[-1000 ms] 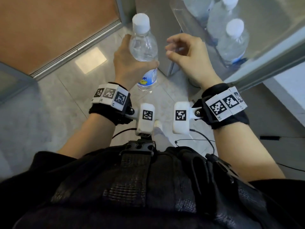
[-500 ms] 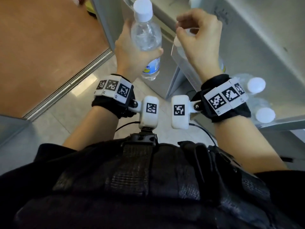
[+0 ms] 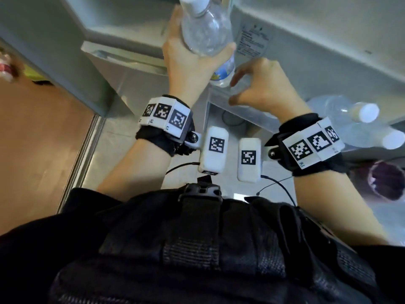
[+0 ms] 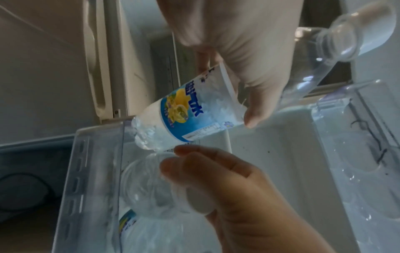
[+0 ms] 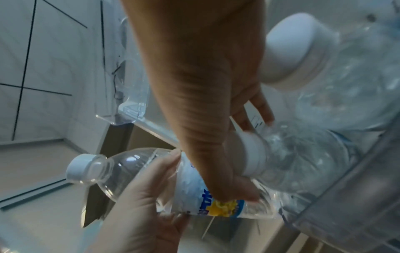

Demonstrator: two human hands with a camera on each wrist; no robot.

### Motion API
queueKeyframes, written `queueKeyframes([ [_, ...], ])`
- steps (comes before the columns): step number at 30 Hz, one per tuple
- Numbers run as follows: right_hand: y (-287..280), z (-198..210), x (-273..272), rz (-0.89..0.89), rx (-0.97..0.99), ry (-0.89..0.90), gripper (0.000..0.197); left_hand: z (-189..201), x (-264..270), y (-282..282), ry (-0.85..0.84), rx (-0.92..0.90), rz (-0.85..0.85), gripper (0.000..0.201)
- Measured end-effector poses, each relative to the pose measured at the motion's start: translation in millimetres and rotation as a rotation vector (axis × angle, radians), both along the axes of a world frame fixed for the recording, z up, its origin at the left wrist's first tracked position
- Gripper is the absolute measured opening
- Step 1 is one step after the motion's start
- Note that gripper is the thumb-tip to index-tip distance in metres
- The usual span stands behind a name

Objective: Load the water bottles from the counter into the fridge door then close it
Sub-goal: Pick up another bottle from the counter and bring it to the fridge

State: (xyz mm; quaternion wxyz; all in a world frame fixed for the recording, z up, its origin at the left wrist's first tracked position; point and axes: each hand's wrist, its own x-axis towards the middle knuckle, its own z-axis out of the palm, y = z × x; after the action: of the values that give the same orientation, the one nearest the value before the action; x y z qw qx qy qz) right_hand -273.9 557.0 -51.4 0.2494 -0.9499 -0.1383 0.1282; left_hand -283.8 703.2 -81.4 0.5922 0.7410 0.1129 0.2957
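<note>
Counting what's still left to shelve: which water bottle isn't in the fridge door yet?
The bottle in the left hand, tilted above the door shelf; the others already stand in the door.

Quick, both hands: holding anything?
Left hand: grips the water bottle.
Right hand: fingers pinch the cap of a bottle in the door bin.

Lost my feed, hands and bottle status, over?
Left hand grips water bottle, tilted above door bin. Right hand pinches cap of binned bottle right below.
</note>
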Motion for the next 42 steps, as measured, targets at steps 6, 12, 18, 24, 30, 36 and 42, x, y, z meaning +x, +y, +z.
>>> queueKeyframes([
  [6, -4, 9, -6, -0.073, -0.031, 0.049, 0.053, -16, 27, -9, -0.063, -0.004, -0.16, 0.071],
  [12, -20, 15, -8, -0.144, -0.099, 0.066, 0.063, -32, 38, -24, -0.052, -0.045, -0.226, 0.067],
  [18, -28, 11, -8, -0.133, -0.204, 0.125, 0.09, -43, 35, -33, -0.072, -0.069, -0.2, 0.065],
  [24, -27, 1, -5, -0.145, -0.153, 0.079, 0.085, -47, 31, -39, -0.11, 0.099, -0.235, 0.077],
  [30, -35, -6, -11, -0.197, -0.094, 0.033, 0.075, -78, 25, -21, 0.047, 0.01, -0.32, 0.066],
  [36, -35, -6, -18, -0.236, -0.055, -0.025, 0.072, -93, 7, -5, 0.198, 0.042, -0.352, 0.066],
  [42, -37, -10, -25, -0.278, -0.069, -0.107, 0.062, -97, -7, 1, 0.218, 0.061, -0.448, 0.079],
])
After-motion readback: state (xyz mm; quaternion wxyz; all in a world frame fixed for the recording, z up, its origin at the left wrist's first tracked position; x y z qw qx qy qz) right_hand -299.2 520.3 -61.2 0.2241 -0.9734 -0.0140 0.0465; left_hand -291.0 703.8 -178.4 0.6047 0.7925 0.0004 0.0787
